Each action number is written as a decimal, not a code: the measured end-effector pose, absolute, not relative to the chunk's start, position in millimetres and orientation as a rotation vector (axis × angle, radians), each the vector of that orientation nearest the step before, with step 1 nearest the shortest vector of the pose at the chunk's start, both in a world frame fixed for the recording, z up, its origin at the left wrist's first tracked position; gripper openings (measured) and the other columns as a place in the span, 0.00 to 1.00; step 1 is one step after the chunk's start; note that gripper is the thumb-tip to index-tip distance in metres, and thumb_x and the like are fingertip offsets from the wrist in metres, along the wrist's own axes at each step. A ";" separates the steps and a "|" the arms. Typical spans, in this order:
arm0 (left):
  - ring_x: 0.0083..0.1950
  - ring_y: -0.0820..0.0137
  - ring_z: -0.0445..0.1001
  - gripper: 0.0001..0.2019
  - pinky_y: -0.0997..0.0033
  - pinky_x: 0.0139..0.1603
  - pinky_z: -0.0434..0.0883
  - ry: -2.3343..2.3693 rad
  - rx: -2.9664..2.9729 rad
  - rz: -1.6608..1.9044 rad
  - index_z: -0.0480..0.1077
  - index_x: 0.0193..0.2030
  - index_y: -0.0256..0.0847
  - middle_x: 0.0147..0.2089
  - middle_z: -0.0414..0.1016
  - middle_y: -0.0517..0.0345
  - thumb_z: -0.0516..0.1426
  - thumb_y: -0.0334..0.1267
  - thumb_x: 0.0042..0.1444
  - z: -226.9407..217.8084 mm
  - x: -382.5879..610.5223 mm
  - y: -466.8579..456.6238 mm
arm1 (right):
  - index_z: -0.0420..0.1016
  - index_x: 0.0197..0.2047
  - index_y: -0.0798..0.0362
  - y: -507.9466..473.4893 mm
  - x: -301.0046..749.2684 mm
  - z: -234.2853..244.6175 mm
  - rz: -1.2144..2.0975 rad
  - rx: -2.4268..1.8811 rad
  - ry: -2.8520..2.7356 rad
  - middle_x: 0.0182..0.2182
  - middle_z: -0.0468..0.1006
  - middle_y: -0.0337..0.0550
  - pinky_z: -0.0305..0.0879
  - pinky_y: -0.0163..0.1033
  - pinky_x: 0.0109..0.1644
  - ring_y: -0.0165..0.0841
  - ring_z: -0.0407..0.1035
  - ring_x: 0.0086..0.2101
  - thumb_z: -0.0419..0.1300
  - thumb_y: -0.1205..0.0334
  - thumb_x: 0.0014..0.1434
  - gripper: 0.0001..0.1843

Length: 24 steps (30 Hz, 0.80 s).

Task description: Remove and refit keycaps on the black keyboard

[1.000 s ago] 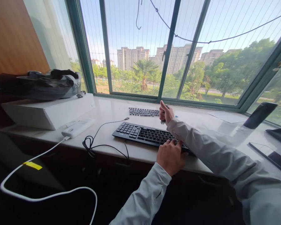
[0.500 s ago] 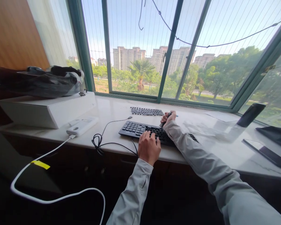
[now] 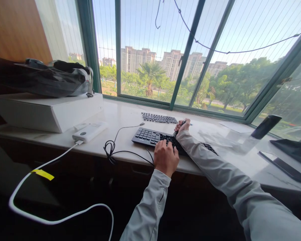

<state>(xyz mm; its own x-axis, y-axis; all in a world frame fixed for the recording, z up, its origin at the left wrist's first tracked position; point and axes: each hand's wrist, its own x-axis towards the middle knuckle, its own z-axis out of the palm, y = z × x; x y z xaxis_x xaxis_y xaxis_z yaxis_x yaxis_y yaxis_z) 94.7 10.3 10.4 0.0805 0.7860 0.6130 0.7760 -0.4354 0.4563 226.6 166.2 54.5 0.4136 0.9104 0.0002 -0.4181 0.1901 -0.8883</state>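
A black keyboard [image 3: 146, 135] lies at a slant on the white counter, its number pad to the left. Keycaps look to be off its middle part, though my hands and sleeve cover much of it. My left hand [image 3: 165, 157] rests palm down on the near edge of the keyboard, fingers laid over the keys. Above the far side, my right hand [image 3: 184, 126] is closed round a slim dark-handled tool [image 3: 182, 123], its tip pointing down at the keyboard; the kind of tip cannot be made out. Loose black keycaps [image 3: 158, 117] lie in rows behind the keyboard.
A black cable [image 3: 110, 147] coils left of the keyboard. Further left are a white power bank [image 3: 90, 131] with a white cable and a white box [image 3: 72, 112] under a dark bag. To the right lie clear plastic, a phone [image 3: 283, 165] and an upright dark object [image 3: 266, 127].
The view has shifted slightly, so most things sit a little further right. My right hand stays closed on the tool over the keyboard; my left hand keeps its place on the near edge.
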 end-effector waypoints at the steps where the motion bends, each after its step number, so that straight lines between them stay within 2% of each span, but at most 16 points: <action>1: 0.55 0.60 0.66 0.13 0.59 0.59 0.61 1.660 2.300 1.314 0.72 0.44 0.37 0.48 0.72 0.47 0.50 0.39 0.61 10.6 94.5 10.3 | 0.46 0.22 0.49 165.0 224.8 55.3 1.012 -0.968 -0.612 0.10 0.44 0.29 0.40 0.31 0.12 0.24 0.39 0.10 0.37 0.41 0.61 0.24; 5: 0.55 0.60 0.66 0.13 0.58 0.59 0.61 1.657 2.297 1.291 0.72 0.45 0.37 0.49 0.72 0.45 0.50 0.40 0.61 10.7 94.2 10.6 | 0.46 0.22 0.49 162.1 212.0 56.2 0.990 -0.990 -0.570 0.10 0.44 0.29 0.39 0.31 0.11 0.24 0.39 0.10 0.39 0.45 0.62 0.21; 13: 0.56 0.60 0.66 0.14 0.58 0.58 0.61 1.662 2.284 1.293 0.72 0.45 0.36 0.50 0.72 0.45 0.50 0.40 0.61 10.3 93.9 11.2 | 0.44 0.22 0.49 166.7 205.3 60.0 0.936 -0.954 -0.631 0.10 0.44 0.29 0.41 0.32 0.13 0.25 0.40 0.11 0.35 0.38 0.61 0.26; 17: 0.55 0.60 0.66 0.13 0.58 0.58 0.62 1.648 2.281 1.295 0.72 0.44 0.36 0.49 0.72 0.45 0.51 0.40 0.61 11.3 93.4 10.6 | 0.44 0.21 0.49 164.1 227.3 71.1 1.072 -0.969 -0.644 0.09 0.43 0.29 0.44 0.31 0.14 0.25 0.39 0.12 0.30 0.41 0.63 0.27; 19: 0.56 0.60 0.66 0.13 0.57 0.59 0.62 1.643 2.283 1.296 0.72 0.45 0.36 0.49 0.72 0.45 0.51 0.40 0.61 11.8 93.2 10.2 | 0.49 0.20 0.49 159.6 236.7 77.3 1.119 -1.008 -0.809 0.10 0.45 0.29 0.45 0.31 0.14 0.24 0.41 0.12 0.35 0.35 0.61 0.30; 21: 0.56 0.60 0.66 0.13 0.57 0.59 0.61 1.643 2.285 1.292 0.72 0.45 0.36 0.50 0.72 0.45 0.50 0.40 0.61 12.1 93.0 9.9 | 0.60 0.22 0.51 153.9 244.9 82.6 1.117 -1.116 -1.120 0.10 0.51 0.28 0.43 0.31 0.14 0.23 0.42 0.12 0.48 0.30 0.55 0.31; 23: 0.56 0.60 0.66 0.13 0.57 0.59 0.61 1.640 2.290 1.286 0.72 0.45 0.37 0.50 0.72 0.45 0.50 0.40 0.61 12.3 92.9 9.9 | 0.71 0.28 0.53 148.7 253.6 85.9 0.942 -1.291 -1.528 0.13 0.60 0.30 0.45 0.32 0.16 0.22 0.46 0.13 0.63 0.34 0.46 0.27; 24: 0.56 0.60 0.66 0.13 0.57 0.59 0.61 1.638 2.293 1.284 0.72 0.45 0.37 0.50 0.72 0.45 0.50 0.40 0.61 12.2 92.9 10.0 | 0.75 0.29 0.53 146.8 258.2 86.3 0.805 -1.375 -1.755 0.15 0.65 0.32 0.50 0.32 0.18 0.23 0.52 0.15 0.67 0.39 0.43 0.24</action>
